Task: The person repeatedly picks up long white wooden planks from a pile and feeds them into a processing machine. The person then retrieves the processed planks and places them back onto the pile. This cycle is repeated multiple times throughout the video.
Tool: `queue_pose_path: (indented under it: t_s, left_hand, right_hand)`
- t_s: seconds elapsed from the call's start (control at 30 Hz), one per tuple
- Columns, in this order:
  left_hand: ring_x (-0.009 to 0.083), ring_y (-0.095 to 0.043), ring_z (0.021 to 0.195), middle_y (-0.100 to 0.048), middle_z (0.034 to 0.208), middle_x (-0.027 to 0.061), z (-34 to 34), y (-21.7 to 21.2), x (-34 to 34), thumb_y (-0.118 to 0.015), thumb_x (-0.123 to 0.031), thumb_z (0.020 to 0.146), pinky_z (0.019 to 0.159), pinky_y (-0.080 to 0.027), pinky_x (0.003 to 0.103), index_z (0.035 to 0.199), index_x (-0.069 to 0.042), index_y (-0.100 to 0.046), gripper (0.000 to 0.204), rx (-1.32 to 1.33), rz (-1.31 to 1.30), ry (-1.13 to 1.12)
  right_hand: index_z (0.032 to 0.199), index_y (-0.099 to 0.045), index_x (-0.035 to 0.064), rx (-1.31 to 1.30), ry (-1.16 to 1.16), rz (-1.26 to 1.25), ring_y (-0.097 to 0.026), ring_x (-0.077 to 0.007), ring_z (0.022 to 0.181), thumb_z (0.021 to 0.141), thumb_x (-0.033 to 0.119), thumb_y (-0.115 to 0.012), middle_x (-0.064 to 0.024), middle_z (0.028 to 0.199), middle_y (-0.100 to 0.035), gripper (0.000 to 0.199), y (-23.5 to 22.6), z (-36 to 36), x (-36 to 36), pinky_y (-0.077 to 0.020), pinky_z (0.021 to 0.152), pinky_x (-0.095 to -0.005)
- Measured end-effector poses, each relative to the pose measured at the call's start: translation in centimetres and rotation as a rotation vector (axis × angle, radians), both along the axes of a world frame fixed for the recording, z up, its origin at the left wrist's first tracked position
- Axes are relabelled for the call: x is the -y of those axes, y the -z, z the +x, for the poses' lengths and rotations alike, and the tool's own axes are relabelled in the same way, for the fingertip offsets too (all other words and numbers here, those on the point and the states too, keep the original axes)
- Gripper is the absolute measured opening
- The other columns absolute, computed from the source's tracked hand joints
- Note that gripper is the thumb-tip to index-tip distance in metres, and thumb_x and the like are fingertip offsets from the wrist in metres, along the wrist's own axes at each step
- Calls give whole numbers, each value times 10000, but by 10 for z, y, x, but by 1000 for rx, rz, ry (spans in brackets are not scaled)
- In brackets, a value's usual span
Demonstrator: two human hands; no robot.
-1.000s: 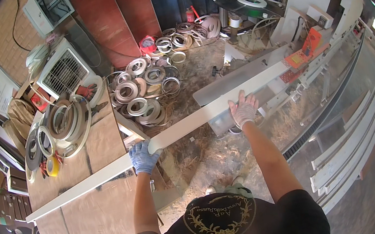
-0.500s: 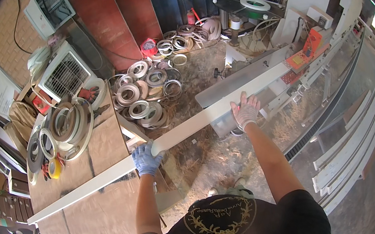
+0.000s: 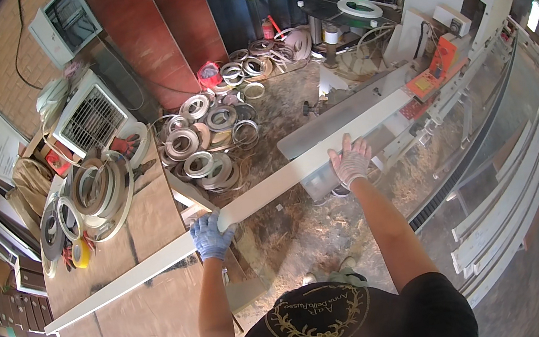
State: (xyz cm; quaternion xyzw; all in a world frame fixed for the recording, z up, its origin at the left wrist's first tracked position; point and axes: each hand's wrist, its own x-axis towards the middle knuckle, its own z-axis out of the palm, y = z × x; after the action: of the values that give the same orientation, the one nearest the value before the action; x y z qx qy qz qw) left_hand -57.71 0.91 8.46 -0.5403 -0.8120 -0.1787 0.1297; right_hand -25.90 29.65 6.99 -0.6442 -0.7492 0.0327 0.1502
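A long, narrow white board [image 3: 263, 195] slants across the view, from a plywood-topped table on the left to the machine on the right. My left hand [image 3: 210, 237], in a blue glove, is closed over the board near the table's right edge. Further right, my right hand [image 3: 352, 160] in a pale glove rests on the board's near edge, its fingers spread. The board's far end lies beside an orange guard [image 3: 425, 86] on the machine. Its underside is hidden.
Coils of edging strip [image 3: 210, 135] are heaped on the floor ahead. More coils [image 3: 94, 186] and a yellow tape roll [image 3: 80, 253] lie on the plywood table [image 3: 152, 316]. White boards [image 3: 504, 197] are stacked at the right. A grey metal bed [image 3: 345, 116] runs behind the board.
The whole view has shifted slightly. Both hands keep about the same places on the board, and the board shows no clear movement against the machine.
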Motion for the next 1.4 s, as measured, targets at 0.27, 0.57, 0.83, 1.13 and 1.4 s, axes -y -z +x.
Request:
queue_pose_path:
  t_s: [0.27, 0.57, 0.83, 1.13, 1.4]
  left_hand:
    - [274, -548, 1059, -614, 1094, 85, -1, 4, 0, -740, -481, 678, 1033, -318, 472, 1185, -141, -612, 624, 2, -9, -1]
    - [300, -526, 1098, -605, 1113, 99, -1, 5, -2, -728, -468, 683, 1072, -291, 479, 1217, -155, -603, 631, 35, -51, -18]
    - [334, -523, 1066, -591, 1111, 116, 1, 7, -4, -762, -447, 633, 975, -363, 479, 1215, -205, -626, 645, -18, -64, -48]
    - [362, -504, 1090, -566, 1158, 150, 4, 5, -7, -771, -404, 637, 985, -369, 478, 1246, -202, -617, 660, 34, -141, -81]
    - [376, -500, 1084, -564, 1137, 171, 3, 8, -11, -769, -395, 645, 969, -365, 492, 1217, -175, -633, 628, 31, -115, -46]
  right_hand:
    - [1477, -249, 89, 20, -7, 28, -224, -438, 1374, 877, 640, -380, -353, 1429, -292, 826, 4, 1, -2, -119, 1113, -545]
    - [1463, -275, 88, 2, -9, 17, -230, -437, 1376, 864, 645, -391, -348, 1430, -297, 826, 2, 2, -3, -104, 1119, -548]
    - [1476, -282, 102, 48, -1, -33, -214, -441, 1386, 878, 663, -335, -331, 1453, -278, 822, -14, 4, 0, -58, 1129, -550]
    - [1453, -316, 90, 45, -12, 46, -243, -469, 1347, 824, 686, -419, -364, 1408, -304, 872, 1, 9, -8, -137, 1103, -552]
    - [1483, -267, 94, 12, -54, -31, -110, -504, 1396, 837, 718, -354, -403, 1444, -213, 902, -1, 16, -14, -61, 1118, -570]
